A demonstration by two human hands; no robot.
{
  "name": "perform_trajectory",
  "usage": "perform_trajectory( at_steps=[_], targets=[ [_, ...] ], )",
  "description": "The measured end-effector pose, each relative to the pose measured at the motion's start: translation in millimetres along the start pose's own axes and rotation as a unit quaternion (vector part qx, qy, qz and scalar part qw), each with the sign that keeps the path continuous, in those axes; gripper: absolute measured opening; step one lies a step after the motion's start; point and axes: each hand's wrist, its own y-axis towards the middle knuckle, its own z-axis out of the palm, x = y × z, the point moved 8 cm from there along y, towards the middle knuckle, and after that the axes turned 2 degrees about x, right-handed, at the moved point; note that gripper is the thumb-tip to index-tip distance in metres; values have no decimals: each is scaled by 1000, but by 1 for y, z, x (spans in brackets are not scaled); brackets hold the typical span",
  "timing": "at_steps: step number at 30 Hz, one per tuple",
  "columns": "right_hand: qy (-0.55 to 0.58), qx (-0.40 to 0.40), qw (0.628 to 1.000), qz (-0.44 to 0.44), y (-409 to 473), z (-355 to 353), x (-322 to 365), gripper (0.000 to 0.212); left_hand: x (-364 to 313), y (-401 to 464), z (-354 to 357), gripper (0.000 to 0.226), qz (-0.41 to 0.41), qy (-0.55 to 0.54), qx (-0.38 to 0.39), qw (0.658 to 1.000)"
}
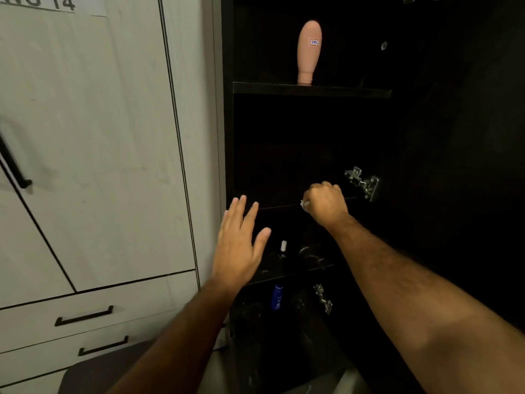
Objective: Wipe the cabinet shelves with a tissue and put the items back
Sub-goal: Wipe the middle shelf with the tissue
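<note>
A dark open cabinet fills the right half of the head view. On its upper shelf (341, 91) a pink bottle (309, 52) stands upside down on its cap. My right hand (325, 204) is a fist at the front edge of the middle shelf (278, 206), with a scrap of white tissue (304, 204) showing at its left side. My left hand (240, 243) hovers flat with fingers spread, in front of the cabinet's left side and holding nothing. On the shelf below stands a small dark bottle with a white cap (283, 249). A blue bottle (277, 297) sits lower down.
White wardrobe doors (99, 137) and two drawers with black handles (83, 316) stand to the left. Metal hinges (363, 182) stick out on the cabinet's right side, with another hinge (324, 298) lower down. The open dark door (454, 166) lies to the right.
</note>
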Motion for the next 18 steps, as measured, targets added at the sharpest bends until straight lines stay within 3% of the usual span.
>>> perform_trajectory(
  at_steps=[7,15,18],
  targets=[
    [20,9,999,-50,6,8,-16,21,-26,40,36,63,25,16,7,1000],
    [-50,41,987,-150,20,7,-45,21,-50,101,75,58,27,40,1,999],
    [-125,55,977,-164,27,12,-64,21,-55,121,88,56,23,35,-5,999]
  ],
)
